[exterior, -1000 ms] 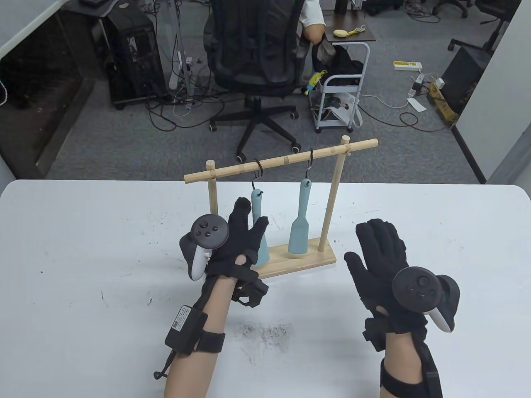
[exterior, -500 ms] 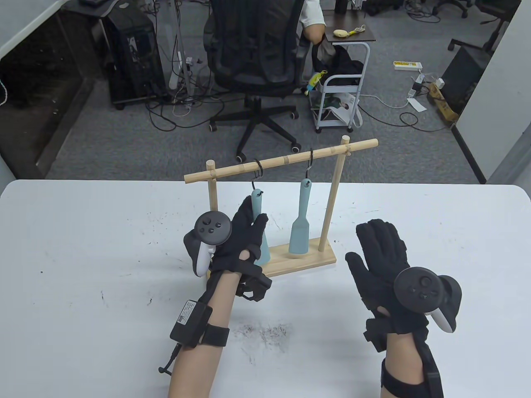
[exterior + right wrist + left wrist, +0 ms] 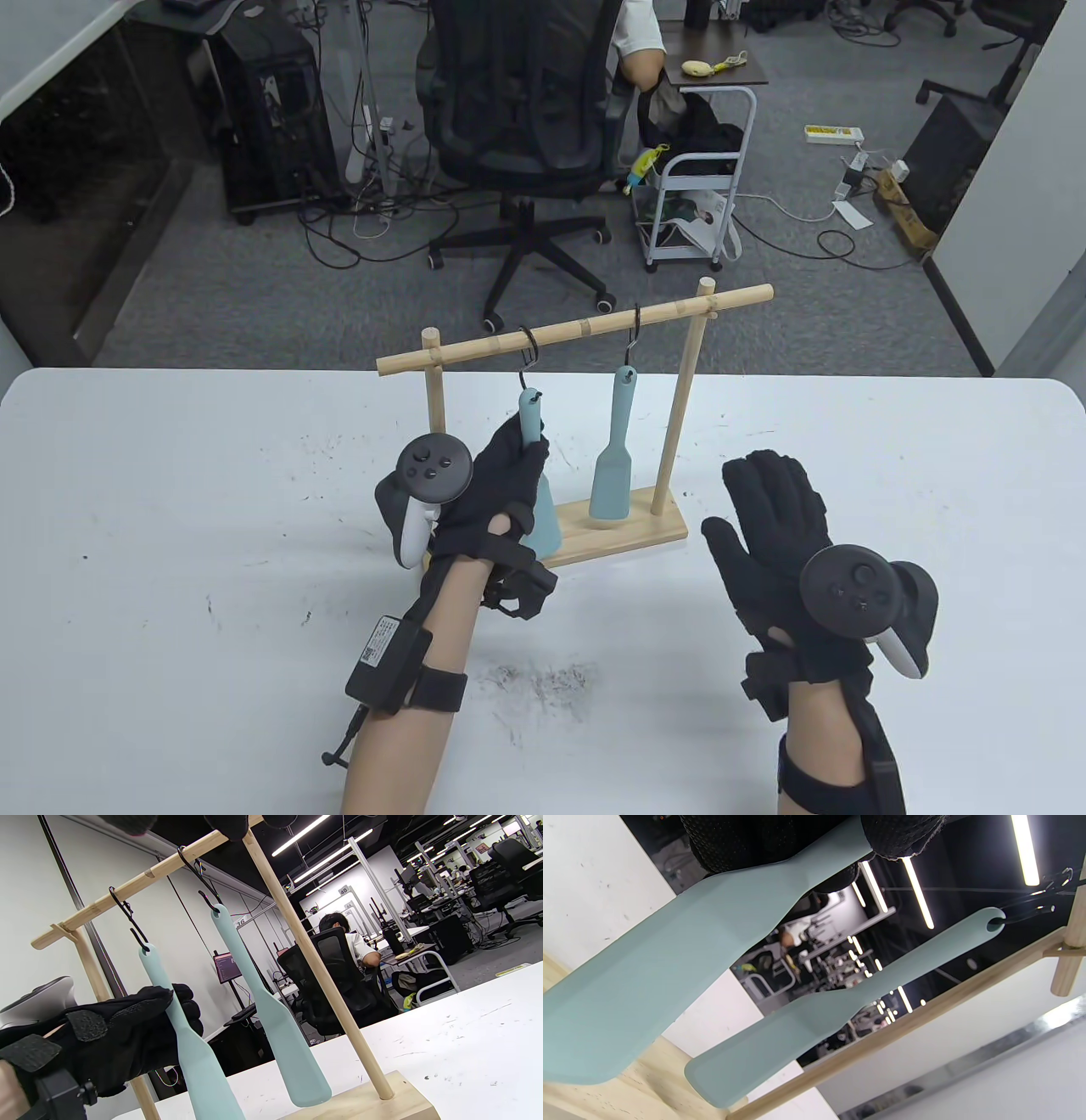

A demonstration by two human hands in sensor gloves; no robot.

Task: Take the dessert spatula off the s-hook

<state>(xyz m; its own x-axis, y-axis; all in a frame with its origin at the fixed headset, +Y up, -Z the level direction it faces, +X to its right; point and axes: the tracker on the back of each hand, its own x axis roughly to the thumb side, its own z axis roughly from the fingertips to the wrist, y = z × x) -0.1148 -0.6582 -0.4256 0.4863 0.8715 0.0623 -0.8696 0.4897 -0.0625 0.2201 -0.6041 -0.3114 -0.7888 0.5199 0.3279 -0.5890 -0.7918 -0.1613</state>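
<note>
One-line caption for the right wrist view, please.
Left hand grips the handle of the left dessert spatula, which hangs on its s-hook beside a second spatula on the wooden rack.

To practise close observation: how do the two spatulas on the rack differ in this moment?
The left spatula is gripped around its handle by the left hand; the right spatula hangs untouched. The left spatula tilts, its blade swung toward the camera; the right spatula hangs straight. Both are pale blue-green, look the same shape, and are still on black S-hooks from the rail.

two spatulas [image 3: 612, 450] on rack [image 3: 628, 531], table [image 3: 170, 509]
</note>
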